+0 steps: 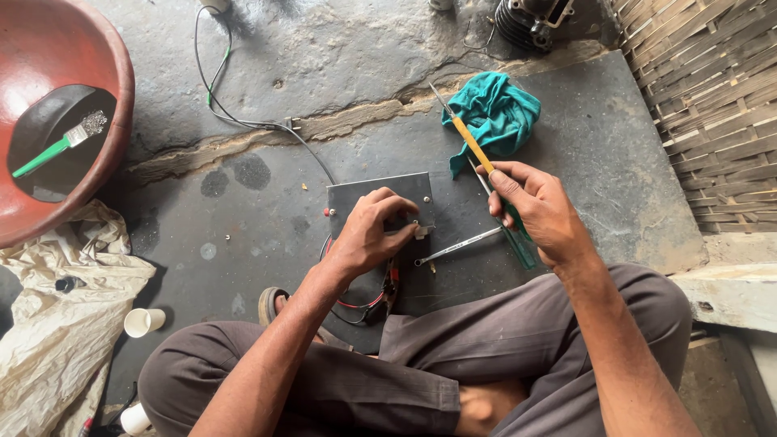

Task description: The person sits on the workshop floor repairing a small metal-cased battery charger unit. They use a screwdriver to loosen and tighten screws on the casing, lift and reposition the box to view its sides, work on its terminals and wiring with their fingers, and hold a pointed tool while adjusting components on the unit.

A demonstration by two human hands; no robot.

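The left hand (368, 231) lies on a dark grey metal box (380, 194) that stands on the stone floor (583, 154), and its fingers are bent and pinch a small pale part (422, 231) at the right side of the box. The right hand (538, 212) is closed around a screwdriver with yellow handle (472, 144), and the thin shaft points away from the person, over a teal cloth (494, 113) that lies crumpled just beyond this hand. Between the two hands a slim metal wrench (457, 247) lies flat on the floor, and under the right hand a green-handled tool (518, 243) is partly hidden. Red and black wires (364, 303) come out below the left wrist, near the knees of the person, who sits cross-legged in grey trousers (502, 340). A black cable (243, 121) runs from the box away to the far left. Far to the left of the left hand there is a big red basin (105, 48); inside it a dark round pan (57, 142) holds a brush with green handle (61, 144). Below the basin lies a crumpled pale sack (57, 307) with a white paper cup (144, 321) beside it. To the right of the right hand the floor slab ends at a woven bamboo wall (712, 105), so the free room is mostly beyond the box and to the left of it.
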